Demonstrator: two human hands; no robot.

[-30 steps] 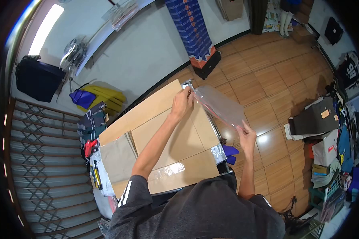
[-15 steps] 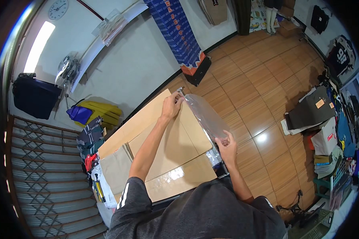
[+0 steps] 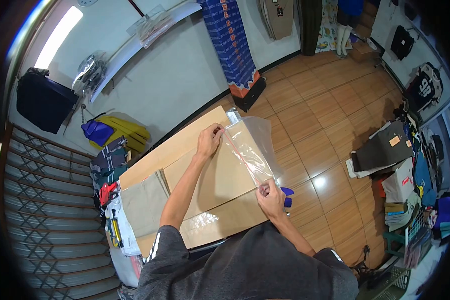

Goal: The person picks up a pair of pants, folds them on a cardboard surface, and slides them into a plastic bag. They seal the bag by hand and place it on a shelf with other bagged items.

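Note:
A clear plastic bag [image 3: 257, 159] with a red line along one edge lies partly over the cardboard-topped table [image 3: 205, 187] and hangs past its right edge. My left hand [image 3: 209, 142] pinches the far corner of that red-lined edge. At the near corner, my right hand [image 3: 272, 201] has its fingertips closed on the plastic. The edge between the two hands is stretched fairly straight. Folded beige trousers [image 3: 144, 204] rest on the cardboard to the left of my left forearm.
A yellow-handled tool [image 3: 116, 229] and a red object [image 3: 107, 193] sit at the table's left end. Piled clothes [image 3: 385, 145] stand along the right side. A patterned blue pillar [image 3: 230, 45] rises beyond the table, and tiled floor [image 3: 315, 135] stretches to the right.
The bag has been drawn leftward onto the cardboard, its red-lined edge now showing. My right hand moved left and nearer to me; my left hand shifted slightly left and nearer.

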